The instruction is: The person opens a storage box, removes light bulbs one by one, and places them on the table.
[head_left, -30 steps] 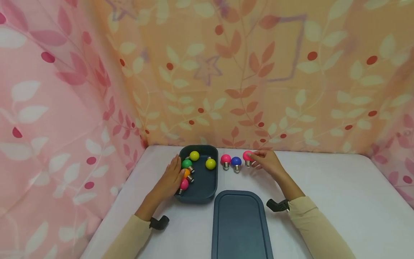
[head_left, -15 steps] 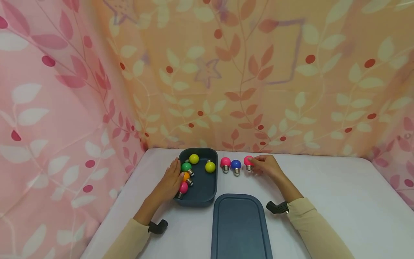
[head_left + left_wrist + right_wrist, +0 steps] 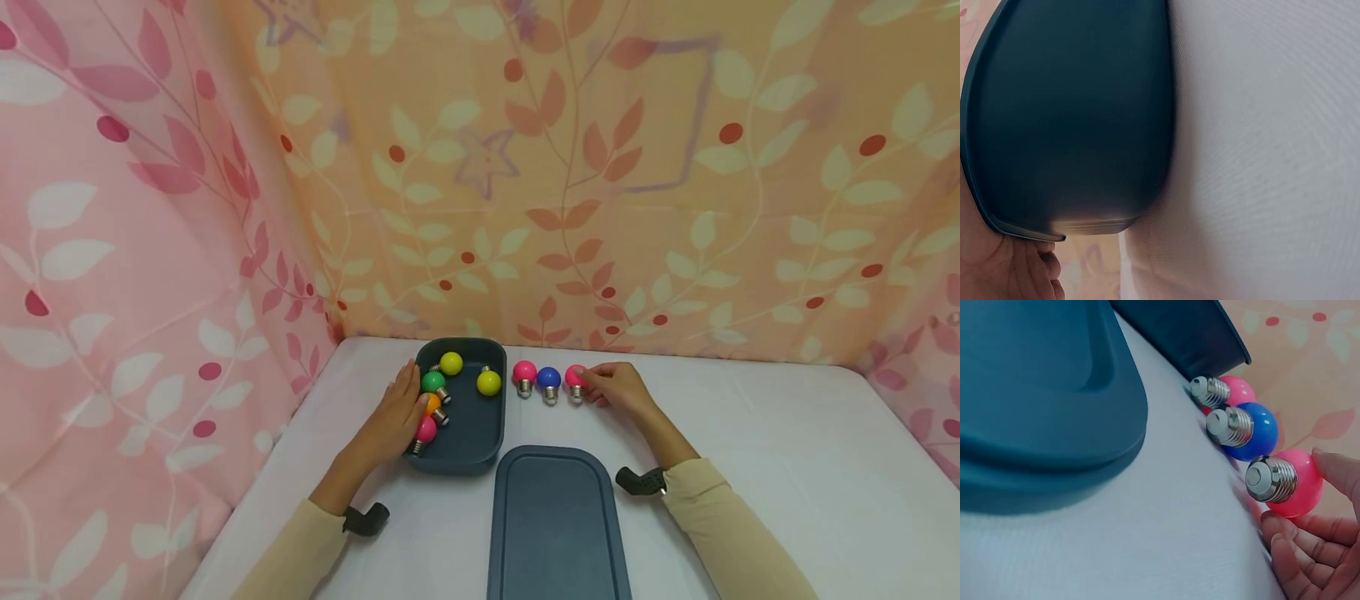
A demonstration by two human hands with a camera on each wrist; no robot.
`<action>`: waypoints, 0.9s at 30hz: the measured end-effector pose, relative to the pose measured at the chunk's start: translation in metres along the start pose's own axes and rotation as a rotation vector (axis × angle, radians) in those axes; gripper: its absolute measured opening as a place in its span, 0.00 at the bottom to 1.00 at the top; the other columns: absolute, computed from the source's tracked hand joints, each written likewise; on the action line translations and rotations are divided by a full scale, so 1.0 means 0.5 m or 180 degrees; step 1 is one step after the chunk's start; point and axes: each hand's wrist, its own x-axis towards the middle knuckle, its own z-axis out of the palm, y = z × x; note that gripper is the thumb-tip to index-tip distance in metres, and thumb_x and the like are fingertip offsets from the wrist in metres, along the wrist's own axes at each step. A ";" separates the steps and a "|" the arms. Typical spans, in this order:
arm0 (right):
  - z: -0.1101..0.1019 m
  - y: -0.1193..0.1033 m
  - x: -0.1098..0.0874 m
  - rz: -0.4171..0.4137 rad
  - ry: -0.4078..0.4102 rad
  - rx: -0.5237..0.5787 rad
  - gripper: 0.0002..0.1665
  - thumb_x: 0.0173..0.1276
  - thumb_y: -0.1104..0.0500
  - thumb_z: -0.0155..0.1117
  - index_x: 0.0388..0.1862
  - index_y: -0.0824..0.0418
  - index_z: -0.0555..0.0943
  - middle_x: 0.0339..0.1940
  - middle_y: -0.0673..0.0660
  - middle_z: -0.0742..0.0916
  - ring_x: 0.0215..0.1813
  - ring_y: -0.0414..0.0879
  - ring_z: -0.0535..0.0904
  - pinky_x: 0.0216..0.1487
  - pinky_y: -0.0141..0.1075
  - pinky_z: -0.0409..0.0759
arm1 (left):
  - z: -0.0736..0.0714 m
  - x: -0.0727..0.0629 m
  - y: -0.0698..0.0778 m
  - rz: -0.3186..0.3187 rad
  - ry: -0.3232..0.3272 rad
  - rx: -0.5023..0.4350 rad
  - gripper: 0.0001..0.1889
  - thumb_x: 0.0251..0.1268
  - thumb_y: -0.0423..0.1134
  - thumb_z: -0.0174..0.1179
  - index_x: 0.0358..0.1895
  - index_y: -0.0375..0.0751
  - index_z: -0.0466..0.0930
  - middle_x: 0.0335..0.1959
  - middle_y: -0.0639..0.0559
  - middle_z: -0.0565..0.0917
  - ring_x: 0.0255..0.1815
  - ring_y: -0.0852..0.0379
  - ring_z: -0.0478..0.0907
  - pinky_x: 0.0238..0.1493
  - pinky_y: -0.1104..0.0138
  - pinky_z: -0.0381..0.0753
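My right hand pinches a pink light bulb by its round globe, thumb on one side and fingers on the other. Its metal screw base points toward me. Beside it on the table lie a blue bulb and another pink bulb, forming a row. My left hand rests with straight fingers along the left rim of a dark blue-grey box. Inside the box are two yellow bulbs, a green bulb, an orange bulb and a pink bulb, some partly hidden by that hand.
A dark blue-grey lid lies flat at the front, right of the box. White cloth covers the table. Patterned curtains hang along the back and sides. Each wrist wears a small black camera.
My right hand has brought the pink bulb slightly toward me, roughly level with the other two in the row. The left hand has stayed on the box rim.
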 end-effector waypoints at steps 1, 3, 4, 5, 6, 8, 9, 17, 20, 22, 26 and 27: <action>0.001 0.001 0.000 -0.0002 0.0001 -0.0017 0.26 0.73 0.47 0.66 0.52 0.70 0.85 0.33 0.58 0.89 0.30 0.46 0.85 0.33 0.33 0.85 | 0.000 0.000 0.000 -0.0001 -0.0008 0.0008 0.35 0.85 0.50 0.38 0.81 0.31 0.41 0.84 0.40 0.40 0.84 0.43 0.38 0.79 0.45 0.41; 0.002 0.001 -0.001 0.0001 0.0016 -0.0020 0.26 0.73 0.48 0.66 0.52 0.71 0.85 0.32 0.58 0.89 0.29 0.45 0.84 0.32 0.32 0.84 | 0.002 -0.001 -0.001 0.0001 -0.0013 0.0008 0.35 0.85 0.50 0.38 0.81 0.31 0.41 0.84 0.40 0.40 0.84 0.42 0.38 0.79 0.44 0.42; 0.003 0.002 -0.001 -0.0003 0.0023 -0.0025 0.25 0.73 0.48 0.66 0.52 0.71 0.85 0.31 0.58 0.89 0.29 0.45 0.84 0.32 0.32 0.84 | 0.002 -0.001 -0.001 -0.0001 -0.0018 0.0014 0.35 0.85 0.50 0.38 0.81 0.31 0.41 0.84 0.40 0.40 0.84 0.42 0.38 0.79 0.44 0.42; 0.003 0.001 -0.002 -0.0005 0.0037 -0.0023 0.25 0.73 0.49 0.66 0.52 0.71 0.85 0.30 0.58 0.88 0.28 0.45 0.83 0.31 0.32 0.84 | 0.003 -0.002 -0.001 0.0001 -0.0016 0.0018 0.35 0.85 0.50 0.38 0.81 0.31 0.41 0.84 0.40 0.40 0.84 0.42 0.38 0.79 0.44 0.42; 0.004 0.001 -0.002 -0.0009 0.0051 -0.0036 0.25 0.73 0.49 0.66 0.52 0.71 0.85 0.30 0.57 0.88 0.28 0.45 0.83 0.31 0.32 0.84 | 0.003 -0.002 0.000 -0.0003 -0.0016 0.0012 0.35 0.85 0.50 0.38 0.81 0.31 0.41 0.84 0.40 0.40 0.84 0.42 0.38 0.79 0.44 0.42; 0.005 0.002 -0.003 -0.0013 0.0088 -0.0053 0.25 0.73 0.49 0.66 0.51 0.71 0.85 0.29 0.57 0.88 0.27 0.45 0.82 0.30 0.32 0.84 | 0.001 -0.003 0.001 -0.0013 -0.0014 -0.0002 0.35 0.85 0.50 0.38 0.81 0.32 0.41 0.84 0.40 0.40 0.84 0.43 0.38 0.79 0.44 0.42; 0.006 0.002 -0.003 -0.0016 0.0106 -0.0065 0.25 0.73 0.48 0.66 0.51 0.70 0.86 0.29 0.57 0.88 0.27 0.45 0.82 0.30 0.32 0.84 | 0.002 -0.004 0.001 -0.0011 -0.0007 0.0002 0.35 0.85 0.50 0.38 0.81 0.32 0.41 0.84 0.40 0.40 0.84 0.42 0.38 0.79 0.44 0.42; 0.011 0.007 -0.004 -0.0060 0.0246 -0.0093 0.30 0.71 0.42 0.67 0.50 0.69 0.86 0.25 0.56 0.87 0.25 0.45 0.82 0.28 0.33 0.83 | -0.004 -0.007 0.006 -0.0024 -0.0005 -0.0042 0.35 0.85 0.49 0.39 0.81 0.32 0.41 0.84 0.40 0.41 0.84 0.42 0.38 0.79 0.45 0.41; 0.012 0.008 -0.004 -0.0046 0.0278 -0.0058 0.30 0.71 0.42 0.67 0.50 0.69 0.86 0.25 0.56 0.87 0.24 0.46 0.81 0.28 0.33 0.83 | -0.004 -0.006 0.006 -0.0031 0.0000 -0.0038 0.35 0.85 0.49 0.39 0.81 0.32 0.41 0.84 0.40 0.41 0.84 0.43 0.38 0.79 0.45 0.41; 0.012 0.008 -0.004 -0.0029 0.0292 -0.0043 0.30 0.71 0.42 0.67 0.49 0.69 0.86 0.25 0.56 0.86 0.24 0.46 0.81 0.28 0.33 0.83 | -0.003 -0.005 0.006 -0.0026 0.0001 -0.0028 0.35 0.85 0.49 0.39 0.81 0.32 0.41 0.84 0.40 0.41 0.84 0.42 0.38 0.79 0.44 0.41; 0.012 0.009 -0.004 0.0007 0.0293 -0.0032 0.31 0.71 0.41 0.67 0.51 0.69 0.86 0.26 0.56 0.87 0.25 0.46 0.81 0.28 0.32 0.83 | -0.003 -0.005 0.006 -0.0013 -0.0013 -0.0035 0.35 0.85 0.49 0.39 0.81 0.31 0.40 0.84 0.40 0.41 0.84 0.42 0.37 0.79 0.44 0.42; 0.013 0.009 -0.004 0.0006 0.0294 -0.0028 0.31 0.71 0.41 0.67 0.51 0.69 0.86 0.26 0.56 0.87 0.25 0.46 0.82 0.28 0.32 0.83 | -0.004 -0.005 0.006 -0.0012 -0.0016 -0.0032 0.35 0.85 0.49 0.39 0.81 0.32 0.40 0.84 0.40 0.41 0.84 0.42 0.37 0.79 0.44 0.41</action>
